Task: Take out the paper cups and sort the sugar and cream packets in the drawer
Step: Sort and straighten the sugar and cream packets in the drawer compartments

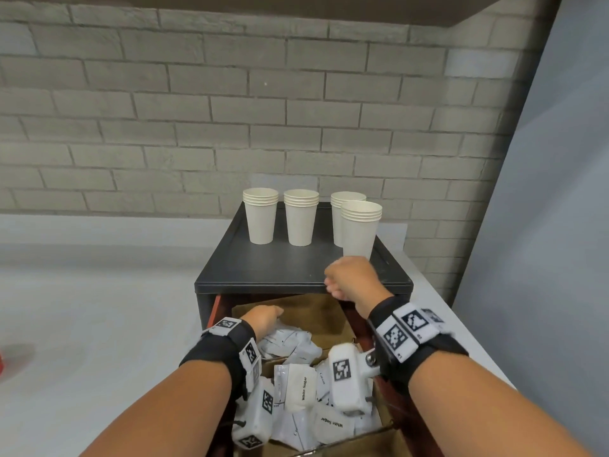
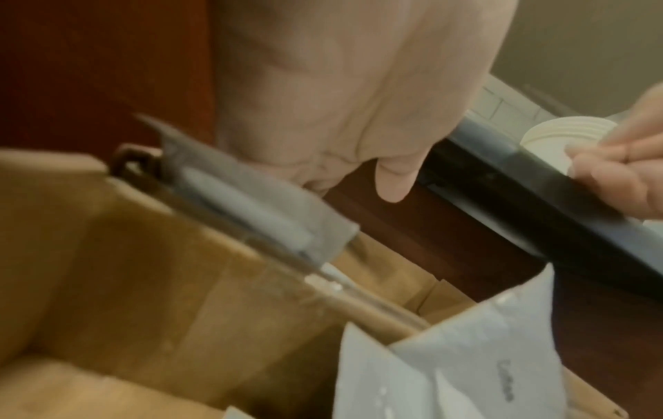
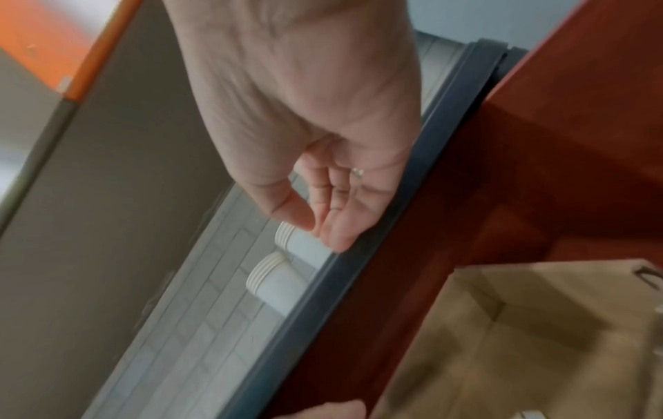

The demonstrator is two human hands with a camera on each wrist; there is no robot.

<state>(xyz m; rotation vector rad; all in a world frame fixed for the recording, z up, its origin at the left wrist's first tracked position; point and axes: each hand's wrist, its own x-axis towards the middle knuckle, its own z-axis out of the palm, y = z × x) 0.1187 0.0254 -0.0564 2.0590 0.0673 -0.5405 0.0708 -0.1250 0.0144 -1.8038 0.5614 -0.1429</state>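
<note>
Four stacks of white paper cups stand on the black cabinet top; two of the stacks show in the right wrist view. Below, the open red-brown drawer holds cardboard dividers and a heap of white packets, some marked White Sugar, some Cream. My left hand reaches into the drawer's back left. Its curled fingers meet a blurred packet, and the grip itself is hidden. My right hand hovers over the cabinet's front edge, fingers loosely curled round nothing.
A grey brick wall backs the cabinet. A pale countertop spreads to the left, with a red object at its far left edge. A grey panel rises on the right. A shelf's underside runs overhead.
</note>
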